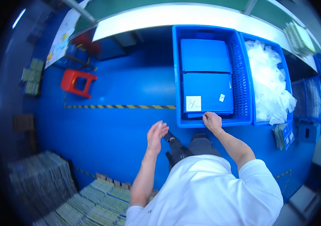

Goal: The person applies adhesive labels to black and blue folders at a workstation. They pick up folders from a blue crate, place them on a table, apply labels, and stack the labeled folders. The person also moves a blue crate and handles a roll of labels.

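A blue plastic crate [246, 79] stands in front of me, holding two stacks of flat blue sheets, a far stack [205, 55] and a near stack [207, 86]. Two white paper slips with handwritten marks, a larger one [193, 103] and a smaller one [222, 98], lie on the near stack. My right hand [212, 121] reaches over the crate's front rim, its curled fingers closed on the near edge of a blue sheet; the fingertips are partly hidden. My left hand [156, 135] hangs in the air left of the crate, fingers stretched out, holding nothing.
Beside the crate at right is another blue crate [289, 81] heaped with white translucent plastic pieces [266, 83]. A red stool [78, 83] stands at far left. Bundled stacks [92, 201] fill the lower left. A white-edged bench [141, 20] runs behind; striped floor tape [122, 106] crosses left.
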Demonstrator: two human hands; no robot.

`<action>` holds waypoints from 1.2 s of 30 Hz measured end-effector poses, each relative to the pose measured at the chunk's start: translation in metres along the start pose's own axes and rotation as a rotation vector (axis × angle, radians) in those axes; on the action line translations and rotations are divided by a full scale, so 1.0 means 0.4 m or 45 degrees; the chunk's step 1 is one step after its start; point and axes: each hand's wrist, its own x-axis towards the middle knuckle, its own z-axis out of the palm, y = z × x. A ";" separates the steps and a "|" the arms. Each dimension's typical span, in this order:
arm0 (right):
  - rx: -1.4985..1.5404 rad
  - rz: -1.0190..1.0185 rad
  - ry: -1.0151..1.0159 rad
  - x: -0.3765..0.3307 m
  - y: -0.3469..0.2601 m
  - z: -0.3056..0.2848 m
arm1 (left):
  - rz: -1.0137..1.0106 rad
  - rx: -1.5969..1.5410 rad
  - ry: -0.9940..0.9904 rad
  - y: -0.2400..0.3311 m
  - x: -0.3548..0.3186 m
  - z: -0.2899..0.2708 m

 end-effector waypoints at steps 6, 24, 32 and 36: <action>-0.080 0.062 0.085 0.008 -0.007 0.016 | 0.105 0.445 -0.471 0.167 0.327 0.267; -0.037 -0.207 0.214 0.010 0.019 -0.009 | -0.323 0.801 0.180 -0.440 0.839 0.353; -0.026 -0.204 0.138 0.011 -0.009 -0.006 | -0.525 0.512 0.036 -0.380 0.803 0.383; -0.037 -0.246 0.137 0.010 0.001 -0.015 | -0.673 0.196 -0.024 -0.432 0.815 0.357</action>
